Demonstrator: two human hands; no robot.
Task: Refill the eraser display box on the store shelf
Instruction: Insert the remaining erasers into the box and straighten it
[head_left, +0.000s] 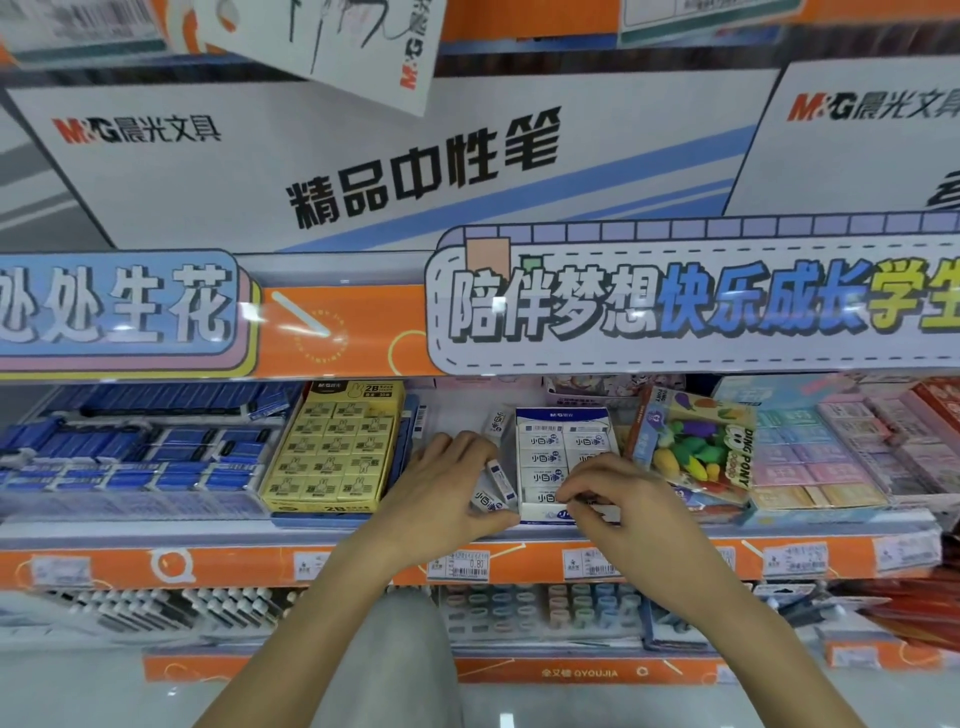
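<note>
The white eraser box (563, 462) stands on the shelf (363, 564) between the two hands, its front edge touching the fingertips of both. The left hand (441, 499) curls around a few loose white erasers (496, 480) just beside the box's left wall. The right hand (618, 506) pinches narrowly at the front right corner of the box; I cannot tell if it holds an eraser. The box top reads "M&G", the erasers "小白净". Left of the left hand is a yellow box (332, 452) marked "2B"; right of the right hand a bag (696, 447) reads "DING PONY".
</note>
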